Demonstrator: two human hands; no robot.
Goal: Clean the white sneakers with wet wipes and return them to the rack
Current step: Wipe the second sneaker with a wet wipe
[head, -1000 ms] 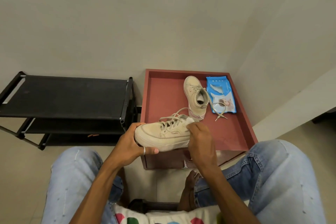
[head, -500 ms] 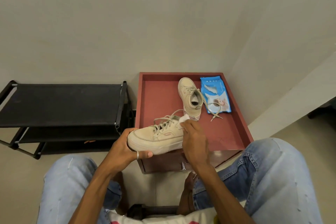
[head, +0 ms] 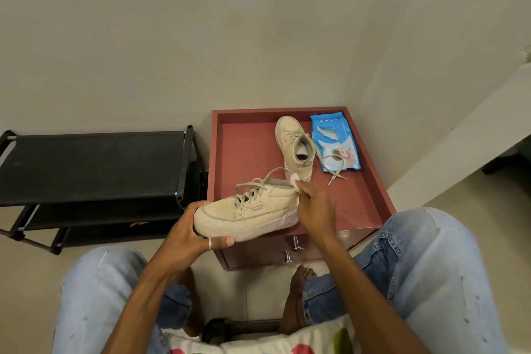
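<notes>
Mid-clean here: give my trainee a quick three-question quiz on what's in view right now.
1. The left hand grips the held sneaker at its: A toe, B heel, C laces.
2. True or false: the wipes pack lies on the red cabinet top, beside the second sneaker.
3. Fill in: the right hand pinches a ____ at the held sneaker's heel end.
Key: 1 A; 2 true; 3 wipe.
</notes>
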